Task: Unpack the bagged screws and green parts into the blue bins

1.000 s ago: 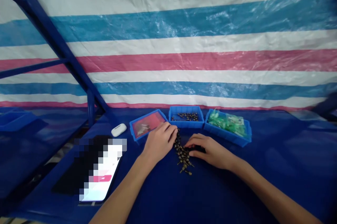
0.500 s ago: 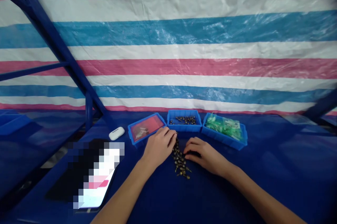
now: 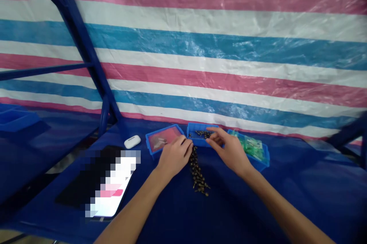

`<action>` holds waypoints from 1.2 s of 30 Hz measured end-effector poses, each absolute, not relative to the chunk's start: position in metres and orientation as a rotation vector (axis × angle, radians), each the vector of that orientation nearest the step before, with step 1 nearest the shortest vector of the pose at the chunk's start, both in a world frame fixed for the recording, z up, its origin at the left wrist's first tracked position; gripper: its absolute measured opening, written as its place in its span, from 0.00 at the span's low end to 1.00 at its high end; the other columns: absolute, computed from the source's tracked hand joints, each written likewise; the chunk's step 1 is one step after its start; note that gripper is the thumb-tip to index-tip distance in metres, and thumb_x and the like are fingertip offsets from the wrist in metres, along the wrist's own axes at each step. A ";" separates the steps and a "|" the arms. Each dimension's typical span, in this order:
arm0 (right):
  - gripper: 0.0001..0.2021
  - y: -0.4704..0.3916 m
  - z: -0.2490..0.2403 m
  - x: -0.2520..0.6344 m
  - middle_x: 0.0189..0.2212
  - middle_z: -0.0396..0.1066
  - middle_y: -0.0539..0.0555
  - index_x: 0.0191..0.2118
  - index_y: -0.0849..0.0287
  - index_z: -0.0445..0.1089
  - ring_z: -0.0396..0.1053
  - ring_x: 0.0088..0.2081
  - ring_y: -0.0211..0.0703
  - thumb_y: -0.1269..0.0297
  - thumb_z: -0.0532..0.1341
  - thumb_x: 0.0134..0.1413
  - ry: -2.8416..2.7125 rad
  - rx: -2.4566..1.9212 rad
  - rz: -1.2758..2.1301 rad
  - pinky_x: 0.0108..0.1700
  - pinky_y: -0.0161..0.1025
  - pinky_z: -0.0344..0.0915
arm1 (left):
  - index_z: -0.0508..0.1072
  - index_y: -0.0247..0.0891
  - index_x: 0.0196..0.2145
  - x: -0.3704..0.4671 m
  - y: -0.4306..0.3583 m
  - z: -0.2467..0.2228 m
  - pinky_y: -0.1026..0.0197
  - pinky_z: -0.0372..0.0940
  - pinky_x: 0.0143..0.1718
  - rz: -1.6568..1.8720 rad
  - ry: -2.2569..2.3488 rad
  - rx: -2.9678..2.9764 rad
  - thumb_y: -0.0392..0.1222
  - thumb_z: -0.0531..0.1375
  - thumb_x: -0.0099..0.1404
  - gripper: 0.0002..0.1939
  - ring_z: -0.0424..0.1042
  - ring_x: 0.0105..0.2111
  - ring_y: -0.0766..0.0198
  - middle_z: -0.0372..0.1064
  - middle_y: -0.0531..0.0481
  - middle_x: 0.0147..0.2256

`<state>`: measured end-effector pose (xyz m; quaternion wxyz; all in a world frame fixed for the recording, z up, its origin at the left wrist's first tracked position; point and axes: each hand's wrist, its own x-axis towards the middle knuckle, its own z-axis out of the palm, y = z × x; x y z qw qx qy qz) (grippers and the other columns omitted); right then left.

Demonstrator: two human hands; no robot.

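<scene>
One shift: right hand (image 3: pixel 231 151) now at far middle blue plastic bin (image 3: pixel 199 142), contents reachable | left hand (image 3: pixel 173 156) curled beside small brass-coloured metal pieces (image 3: pixel 197 173) | both grasps indiscernible

This place seems to be a simple workshop. On the blue desk (image 3: pixel 177 217), three small bins (image 3: pixel 196 142) stand together, and small metal pieces (image 3: pixel 197 173) lie near them. At left stands a blue metal frame (image 3: pixel 82 41); at far side hangs a striped plastic sheet (image 3: pixel 200 77).
</scene>
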<state>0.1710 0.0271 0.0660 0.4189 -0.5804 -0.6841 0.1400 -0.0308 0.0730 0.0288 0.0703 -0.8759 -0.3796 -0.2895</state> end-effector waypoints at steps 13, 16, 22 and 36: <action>0.16 0.001 0.003 0.158 0.42 0.68 0.55 0.54 0.51 0.68 0.66 0.44 0.46 0.69 0.50 0.66 -2.183 -1.506 0.237 0.47 0.43 0.67 | 0.72 0.44 0.46 -0.026 0.069 0.028 0.65 0.63 0.24 -0.899 -1.197 -2.676 0.42 0.49 0.71 0.13 0.72 0.33 0.65 0.68 0.49 0.45; 0.13 0.003 0.006 0.152 0.41 0.68 0.55 0.49 0.53 0.70 0.66 0.44 0.47 0.68 0.52 0.65 -2.224 -1.542 0.155 0.46 0.43 0.68 | 0.72 0.44 0.45 -0.025 0.068 0.026 0.66 0.63 0.26 -0.914 -1.189 -2.686 0.41 0.49 0.71 0.13 0.72 0.34 0.66 0.68 0.48 0.45; 0.06 0.008 0.006 0.152 0.38 0.69 0.55 0.41 0.58 0.71 0.67 0.44 0.47 0.66 0.57 0.63 -2.119 -1.610 0.187 0.47 0.43 0.67 | 0.72 0.43 0.44 -0.025 0.070 0.024 0.66 0.62 0.25 -0.890 -1.185 -2.684 0.43 0.48 0.72 0.14 0.72 0.35 0.65 0.68 0.49 0.44; 0.08 0.025 0.036 0.165 0.33 0.74 0.52 0.44 0.56 0.73 0.71 0.34 0.42 0.64 0.61 0.58 -1.712 -1.373 0.150 0.39 0.40 0.69 | 0.69 0.44 0.50 -0.032 0.074 0.027 0.63 0.63 0.25 -0.847 -1.091 -2.588 0.40 0.49 0.71 0.14 0.73 0.37 0.61 0.68 0.47 0.46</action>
